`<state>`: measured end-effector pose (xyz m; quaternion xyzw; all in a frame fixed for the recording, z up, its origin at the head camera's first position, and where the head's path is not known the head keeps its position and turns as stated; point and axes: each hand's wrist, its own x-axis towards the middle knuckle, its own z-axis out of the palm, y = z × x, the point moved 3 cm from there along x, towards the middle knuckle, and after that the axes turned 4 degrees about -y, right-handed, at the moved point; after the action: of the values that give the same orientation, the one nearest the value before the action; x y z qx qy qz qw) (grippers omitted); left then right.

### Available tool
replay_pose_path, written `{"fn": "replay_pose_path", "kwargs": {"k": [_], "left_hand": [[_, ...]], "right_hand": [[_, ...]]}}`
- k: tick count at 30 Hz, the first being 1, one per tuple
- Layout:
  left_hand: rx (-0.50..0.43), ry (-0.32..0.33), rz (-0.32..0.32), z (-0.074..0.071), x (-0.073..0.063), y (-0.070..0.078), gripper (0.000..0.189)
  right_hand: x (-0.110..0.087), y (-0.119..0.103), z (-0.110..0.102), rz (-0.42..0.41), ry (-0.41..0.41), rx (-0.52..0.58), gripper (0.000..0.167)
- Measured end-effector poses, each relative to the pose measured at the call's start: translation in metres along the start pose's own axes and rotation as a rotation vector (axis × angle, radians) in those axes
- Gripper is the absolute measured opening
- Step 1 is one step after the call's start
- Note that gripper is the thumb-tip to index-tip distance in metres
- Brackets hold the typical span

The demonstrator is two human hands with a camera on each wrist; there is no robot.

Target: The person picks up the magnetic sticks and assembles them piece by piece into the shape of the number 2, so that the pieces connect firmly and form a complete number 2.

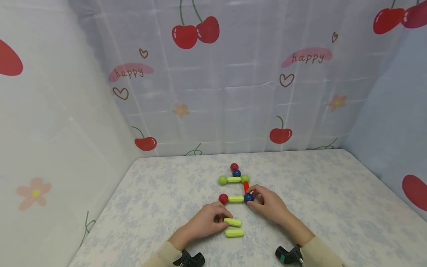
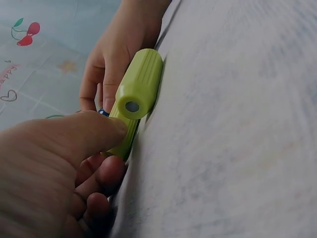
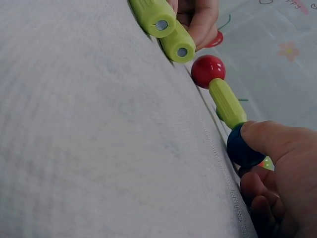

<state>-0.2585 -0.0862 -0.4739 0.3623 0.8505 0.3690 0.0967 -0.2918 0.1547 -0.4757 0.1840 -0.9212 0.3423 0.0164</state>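
Observation:
My left hand [image 1: 208,221] pinches one yellow-green rod [image 1: 234,222] at its left end, between thumb and fingers. Just nearer to me lies a second yellow-green rod [image 1: 234,233], with a round metal disc in its end. My right hand [image 1: 271,204] holds a blue ball [image 3: 242,148] between thumb and fingers. A yellow-green rod [image 1: 236,199] joins that ball to a red ball [image 1: 223,198] on the left. Behind the blue ball, a red rod [image 1: 246,186] runs to a green ball [image 1: 245,178].
Farther back, another yellow-green rod [image 1: 234,179] links that green ball to a second green ball [image 1: 222,180]. A smaller-looking blue ball [image 1: 236,173] and a red ball [image 1: 234,167] stand behind them. The mottled tabletop [image 1: 160,189] meets a cherry-printed curtain [image 1: 233,92].

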Motion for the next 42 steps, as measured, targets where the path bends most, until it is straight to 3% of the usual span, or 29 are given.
{"fn": "replay_pose_path", "kwargs": {"k": [4, 8, 14, 27, 35, 42], "left_hand": [[0.014, 0.015, 0.003, 0.001, 0.0, 0.002, 0.017], [0.016, 0.045, -0.038, 0.002, 0.001, 0.0, 0.015], [-0.057, 0.084, -0.086, 0.003, 0.001, -0.003, 0.015], [-0.066, 0.162, -0.014, -0.002, -0.002, -0.004, 0.026], [-0.081, 0.2, -0.033, -0.008, -0.004, -0.007, 0.023], [-0.111, 0.185, -0.071, -0.013, -0.006, -0.014, 0.018]], "right_hand": [[0.0, 0.0, -0.001, -0.018, 0.019, -0.008, 0.03], [-0.001, -0.001, -0.002, -0.036, 0.027, -0.01, 0.03], [-0.003, -0.001, -0.001, -0.04, 0.026, 0.0, 0.03], [-0.005, 0.002, 0.003, -0.02, 0.032, 0.01, 0.03], [-0.005, 0.0, 0.001, -0.025, 0.022, 0.013, 0.03], [-0.004, -0.001, 0.001, -0.025, 0.02, 0.015, 0.03]]}}
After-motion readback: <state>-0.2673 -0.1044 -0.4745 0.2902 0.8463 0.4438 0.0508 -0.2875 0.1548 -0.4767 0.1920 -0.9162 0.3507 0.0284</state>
